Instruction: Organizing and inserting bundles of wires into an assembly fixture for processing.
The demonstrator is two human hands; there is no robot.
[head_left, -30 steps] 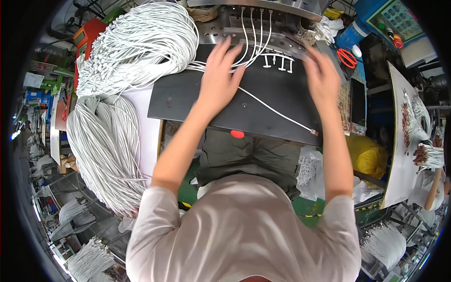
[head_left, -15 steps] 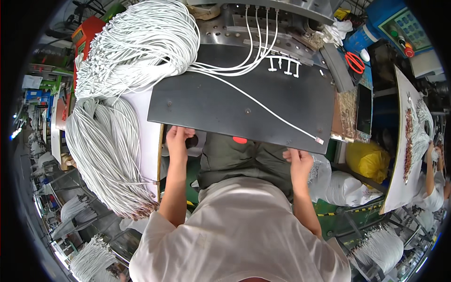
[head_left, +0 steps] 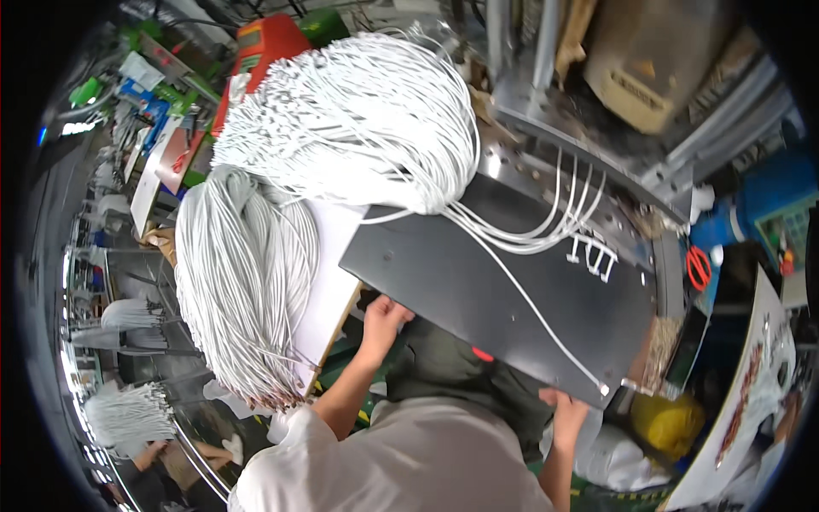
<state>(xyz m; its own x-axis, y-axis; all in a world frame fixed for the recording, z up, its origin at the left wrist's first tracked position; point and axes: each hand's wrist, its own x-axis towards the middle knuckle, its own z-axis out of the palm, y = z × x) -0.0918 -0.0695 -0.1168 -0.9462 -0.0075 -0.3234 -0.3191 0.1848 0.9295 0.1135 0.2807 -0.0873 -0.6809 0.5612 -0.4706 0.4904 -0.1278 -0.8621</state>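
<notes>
The black board lies beyond left hand and right hand, both at its near edge, grip unclear.

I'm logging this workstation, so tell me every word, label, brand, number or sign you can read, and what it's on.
Nothing reads clearly enough to quote.
Tan box-shaped object, upper right: dark marking, too blurred.
Red box-shaped device, upper left: any markings too small.
Blue box with a pale green panel, right edge: too small and blurred.
Flat black board: no lettering visible.
</notes>
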